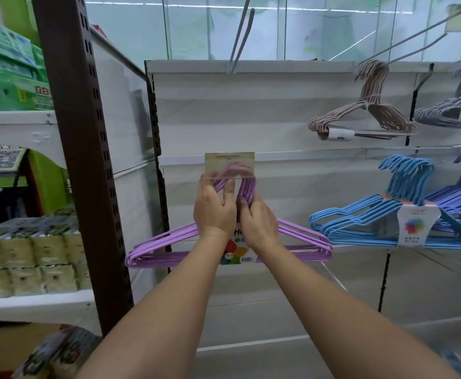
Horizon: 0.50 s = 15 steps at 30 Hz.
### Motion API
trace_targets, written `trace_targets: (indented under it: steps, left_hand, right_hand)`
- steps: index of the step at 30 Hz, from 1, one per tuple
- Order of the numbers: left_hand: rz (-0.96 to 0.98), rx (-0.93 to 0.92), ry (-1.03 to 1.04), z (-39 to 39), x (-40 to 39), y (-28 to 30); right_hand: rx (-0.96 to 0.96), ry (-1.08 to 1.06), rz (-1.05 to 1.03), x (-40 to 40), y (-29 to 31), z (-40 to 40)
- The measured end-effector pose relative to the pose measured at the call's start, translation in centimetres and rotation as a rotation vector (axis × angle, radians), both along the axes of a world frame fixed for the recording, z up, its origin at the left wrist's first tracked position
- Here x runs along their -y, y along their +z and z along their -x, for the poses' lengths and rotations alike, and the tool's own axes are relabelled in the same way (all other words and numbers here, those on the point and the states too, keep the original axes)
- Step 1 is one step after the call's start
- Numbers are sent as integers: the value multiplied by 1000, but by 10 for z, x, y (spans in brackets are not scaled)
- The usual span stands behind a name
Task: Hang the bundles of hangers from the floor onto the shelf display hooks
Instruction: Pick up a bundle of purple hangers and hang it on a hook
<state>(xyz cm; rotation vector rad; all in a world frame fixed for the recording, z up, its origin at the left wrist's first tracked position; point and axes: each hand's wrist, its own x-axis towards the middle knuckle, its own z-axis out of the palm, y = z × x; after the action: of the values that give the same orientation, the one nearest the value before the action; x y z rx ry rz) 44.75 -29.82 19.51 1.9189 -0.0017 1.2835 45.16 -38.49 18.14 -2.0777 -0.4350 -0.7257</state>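
Both hands gripped the purple bundle (229,243) at its necks, left hand (214,212) and right hand (256,220) curled round the wires just under the clear tag (229,165) at the hook's tip. Best bet: keep the hooks bunched and level, slide them over the tip together. Nearby hooks carried the beige bundle (360,116) and blue bundle (393,214).

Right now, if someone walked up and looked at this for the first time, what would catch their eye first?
Probably the purple hangers at centre, both hands gripping their hooks: left hand, right hand, just below a clear tag on the white panel. Next, the blue hangers already hanging at right. Above those hangs a beige bundle from a long hook.
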Motion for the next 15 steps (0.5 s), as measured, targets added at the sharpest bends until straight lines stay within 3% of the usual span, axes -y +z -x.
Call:
trace_targets:
  steps: [15]
  left_hand:
    - [131,-211,-24,-42,-20,-7]
  right_hand:
    - [-235,-53,252,-15,6,-45]
